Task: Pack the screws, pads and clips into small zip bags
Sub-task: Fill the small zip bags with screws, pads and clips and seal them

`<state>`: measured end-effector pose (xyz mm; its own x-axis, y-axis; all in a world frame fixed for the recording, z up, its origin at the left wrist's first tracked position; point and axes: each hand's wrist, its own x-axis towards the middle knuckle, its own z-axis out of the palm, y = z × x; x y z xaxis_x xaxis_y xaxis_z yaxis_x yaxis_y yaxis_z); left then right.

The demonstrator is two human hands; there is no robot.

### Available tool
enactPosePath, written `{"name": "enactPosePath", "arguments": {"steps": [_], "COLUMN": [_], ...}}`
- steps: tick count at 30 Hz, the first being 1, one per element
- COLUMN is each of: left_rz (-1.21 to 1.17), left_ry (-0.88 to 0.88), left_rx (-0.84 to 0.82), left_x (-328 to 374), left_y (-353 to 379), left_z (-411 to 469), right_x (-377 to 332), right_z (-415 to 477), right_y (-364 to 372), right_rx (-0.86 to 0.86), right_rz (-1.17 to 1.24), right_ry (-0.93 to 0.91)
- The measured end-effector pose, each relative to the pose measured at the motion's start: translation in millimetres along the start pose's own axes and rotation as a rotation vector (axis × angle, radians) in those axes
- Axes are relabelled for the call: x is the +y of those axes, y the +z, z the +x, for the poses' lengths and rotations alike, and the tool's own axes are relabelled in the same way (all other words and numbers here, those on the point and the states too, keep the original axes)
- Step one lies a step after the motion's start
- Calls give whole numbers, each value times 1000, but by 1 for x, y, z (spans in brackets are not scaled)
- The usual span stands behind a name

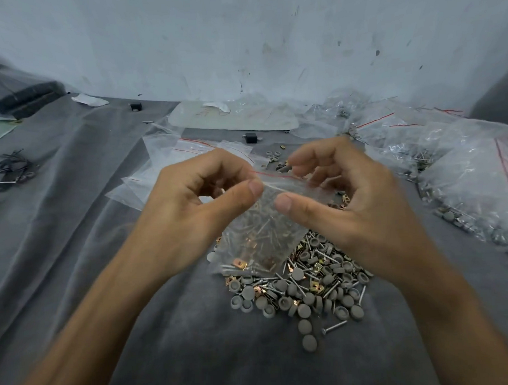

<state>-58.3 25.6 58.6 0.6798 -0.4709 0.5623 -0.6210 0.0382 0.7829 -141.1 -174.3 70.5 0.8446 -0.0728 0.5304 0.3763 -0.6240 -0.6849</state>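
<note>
Left hand (206, 194) and right hand (328, 186) pinch the filled zip bag (257, 235); its seal runs nine-to-three between them.

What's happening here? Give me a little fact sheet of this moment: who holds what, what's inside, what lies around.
left hand: pinches the zip bag's top edge
right hand: pinches the same edge, other end
zip bag: held over the pile; screws and copper-coloured clips inside
loose pile: grey pads, screws, clips on the grey cloth
empty bags: flat, beyond the left hand
filled bags: heaped at right
</note>
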Motion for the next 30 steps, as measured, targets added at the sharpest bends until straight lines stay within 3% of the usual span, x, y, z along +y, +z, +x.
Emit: {"name": "enactPosePath", "arguments": {"steps": [9,19,30], "left_rz": [-22,-36,18], "left_ry": [-5,-6,41], "left_rx": [-89,-87,-83], "left_x": [6,8,14], "left_y": [10,10,10], "left_z": [-3,-4,-4], "right_x": [-9,-11,-15], "right_z": [-2,-3,-5], "right_y": [-2,6,7], "right_rx": [-57,27,84], "right_rz": [-56,-137,-135], "right_ry": [-76,-162,-125]}}
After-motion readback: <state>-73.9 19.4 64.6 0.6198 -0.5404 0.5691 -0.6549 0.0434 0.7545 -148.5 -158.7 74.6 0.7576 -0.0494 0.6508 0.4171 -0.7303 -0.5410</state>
